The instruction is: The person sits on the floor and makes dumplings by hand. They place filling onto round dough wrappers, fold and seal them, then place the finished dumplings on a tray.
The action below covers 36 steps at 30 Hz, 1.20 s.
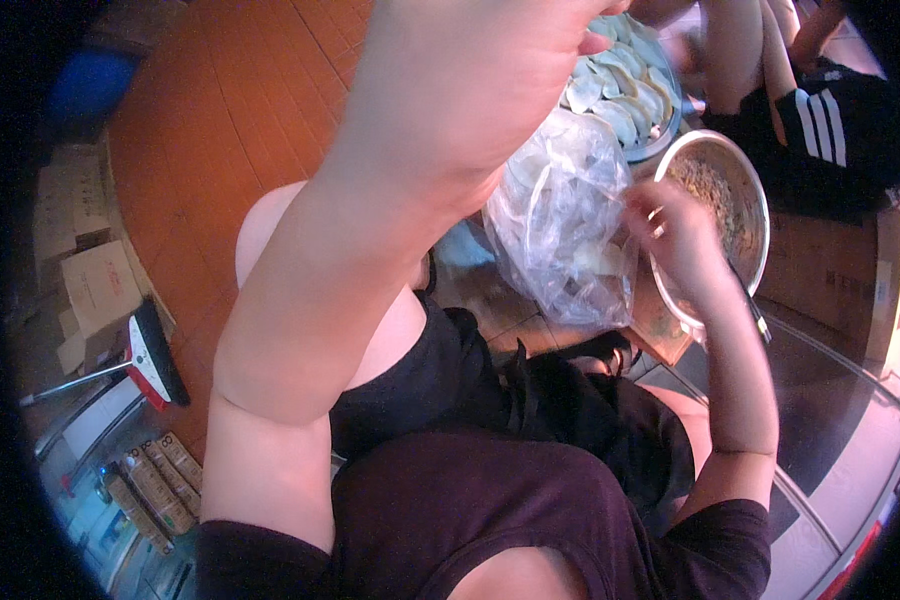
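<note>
My left hand (pixel 585 22) is raised at the top edge, partly cut off; its forearm crosses close to the camera, and what its fingers do is hidden. My right hand (pixel 667 217), blurred, is between a clear plastic bag (pixel 562 225) and a metal bowl (pixel 754 187), its fingertips at the bag's right edge. Whether they grip the bag is unclear. Pale, flat pieces show inside the bag. Chopped filling (pixel 701 187) lies in the bowl, and a dark-handled utensil (pixel 751 304) sticks out near my wrist. Folded dumplings (pixel 619 90) overlap on a round tray (pixel 673 127) beyond the bag.
Another person's bare limbs and black clothing with white stripes (pixel 821 127) are at the upper right. Cardboard boxes (pixel 101 285) and a floor squeegee (pixel 150 360) stand at the left beside the reddish-brown surface (pixel 187 150). A cardboard box (pixel 817 262) is right of the bowl.
</note>
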### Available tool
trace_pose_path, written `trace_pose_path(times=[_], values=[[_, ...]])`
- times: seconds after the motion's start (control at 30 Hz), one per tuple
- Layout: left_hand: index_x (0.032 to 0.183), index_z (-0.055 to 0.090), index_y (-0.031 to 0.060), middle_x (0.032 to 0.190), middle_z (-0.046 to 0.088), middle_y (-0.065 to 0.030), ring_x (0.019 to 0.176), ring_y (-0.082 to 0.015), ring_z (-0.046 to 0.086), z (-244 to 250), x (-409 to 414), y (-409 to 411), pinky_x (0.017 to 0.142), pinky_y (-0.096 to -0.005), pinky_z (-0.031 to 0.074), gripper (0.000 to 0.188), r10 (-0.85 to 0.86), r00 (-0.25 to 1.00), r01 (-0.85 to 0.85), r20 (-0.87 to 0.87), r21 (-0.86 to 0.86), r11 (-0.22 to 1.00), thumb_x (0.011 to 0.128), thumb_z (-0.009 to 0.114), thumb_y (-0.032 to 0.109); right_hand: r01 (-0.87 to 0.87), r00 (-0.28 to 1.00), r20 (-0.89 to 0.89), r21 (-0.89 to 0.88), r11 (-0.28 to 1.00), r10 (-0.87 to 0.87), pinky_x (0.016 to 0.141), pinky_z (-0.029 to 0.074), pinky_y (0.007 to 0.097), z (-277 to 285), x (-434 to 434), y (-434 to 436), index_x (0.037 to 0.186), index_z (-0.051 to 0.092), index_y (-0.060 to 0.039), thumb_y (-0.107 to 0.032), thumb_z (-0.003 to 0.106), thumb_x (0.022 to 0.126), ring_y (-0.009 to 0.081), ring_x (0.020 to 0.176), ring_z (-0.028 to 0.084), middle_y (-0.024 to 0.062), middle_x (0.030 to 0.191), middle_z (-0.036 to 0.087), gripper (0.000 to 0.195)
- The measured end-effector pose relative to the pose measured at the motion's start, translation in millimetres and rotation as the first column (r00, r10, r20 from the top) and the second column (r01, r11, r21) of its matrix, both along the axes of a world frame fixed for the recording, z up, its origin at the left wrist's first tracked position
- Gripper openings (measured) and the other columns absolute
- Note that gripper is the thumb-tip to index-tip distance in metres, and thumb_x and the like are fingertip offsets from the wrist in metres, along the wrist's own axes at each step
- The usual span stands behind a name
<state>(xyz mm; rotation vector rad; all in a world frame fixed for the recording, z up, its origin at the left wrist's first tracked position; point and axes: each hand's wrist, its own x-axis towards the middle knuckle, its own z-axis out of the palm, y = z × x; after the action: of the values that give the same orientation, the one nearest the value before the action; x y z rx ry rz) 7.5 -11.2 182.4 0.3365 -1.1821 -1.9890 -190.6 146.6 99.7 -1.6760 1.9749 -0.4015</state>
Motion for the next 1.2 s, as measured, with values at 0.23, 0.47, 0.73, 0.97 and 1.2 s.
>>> trace_pose_path(times=[0.23, 0.47, 0.73, 0.97, 1.2], values=[[0.108, 0.057, 0.0006, 0.095, 0.06, -0.0041, 0.083, -0.0084, 0.053, 13.2, -6.8, 30.5, 0.073, -0.0201, 0.044, 0.023, 0.075, 0.997, -0.077, -0.029, -0.112, 0.991, 0.09, 0.054, 0.014, -0.34, 0.94, -0.139, -0.384, 0.859, 0.31, 0.077, 0.05, 0.0388, -61.1, 72.3, -6.8, 0.093, 0.058, -0.0053, -0.007, 0.058, 0.073, 0.0315, 0.089, 0.058, 0.011, 0.101, 0.058, 0.02], [0.108, 0.057, 0.0004, 0.089, 0.059, -0.0027, 0.072, -0.0063, 0.05, 21.0, -15.3, 29.7, 0.067, -0.0184, 0.043, 0.021, 0.061, 0.993, -0.058, 0.099, -0.033, 0.998, 0.09, 0.054, 0.011, -0.006, 0.911, -0.411, -0.062, 0.998, -0.02, 0.079, 0.051, 0.0393, -93.1, 67.3, -50.7, 0.112, 0.055, -0.0068, -0.016, 0.062, 0.077, 0.03, 0.094, 0.061, 0.0147, 0.102, 0.062, 0.036], [0.108, 0.058, -0.0019, 0.095, 0.061, -0.0074, 0.085, -0.0113, 0.056, 13.1, -8.1, 22.3, 0.077, -0.0225, 0.045, 0.022, 0.06, 0.997, -0.057, 0.052, -0.061, 0.997, 0.09, 0.054, 0.012, -0.121, 0.775, -0.629, -0.064, 0.991, 0.054, 0.09, 0.047, 0.0407, -95.9, 55.0, -50.3, 0.123, 0.046, -0.0111, -0.022, 0.072, 0.069, 0.031, 0.115, 0.049, 0.0107, 0.128, 0.046, 0.062], [0.11, 0.057, -0.0051, 0.1, 0.062, -0.0132, 0.09, -0.0159, 0.058, 9.1, -1.3, 21.2, 0.079, -0.0259, 0.046, 0.028, 0.093, 0.994, -0.081, 0.061, -0.187, 0.979, 0.089, 0.054, 0.013, -0.202, 0.829, -0.535, -0.014, 0.979, 0.163, 0.088, 0.045, 0.0417, -102.7, 29.8, -61.9, 0.097, 0.055, -0.011, -0.018, 0.06, 0.075, 0.0303, 0.11, 0.049, 0.0059, 0.11, 0.056, 0.023], [0.106, 0.057, -0.0069, 0.098, 0.063, -0.0132, 0.088, -0.0166, 0.059, 8.5, 21.6, 20.1, 0.077, -0.0265, 0.047, 0.028, 0.072, 0.997, -0.069, -0.002, -0.309, 0.948, 0.088, 0.054, 0.013, -0.316, 0.736, -0.626, 0.02, 0.949, 0.258, 0.077, 0.047, 0.0385, -81.0, 32.8, -74.2, 0.089, 0.062, -0.0115, -0.02, 0.06, 0.081, 0.0255, 0.091, 0.062, 0.0069, 0.097, 0.064, 0.012]])
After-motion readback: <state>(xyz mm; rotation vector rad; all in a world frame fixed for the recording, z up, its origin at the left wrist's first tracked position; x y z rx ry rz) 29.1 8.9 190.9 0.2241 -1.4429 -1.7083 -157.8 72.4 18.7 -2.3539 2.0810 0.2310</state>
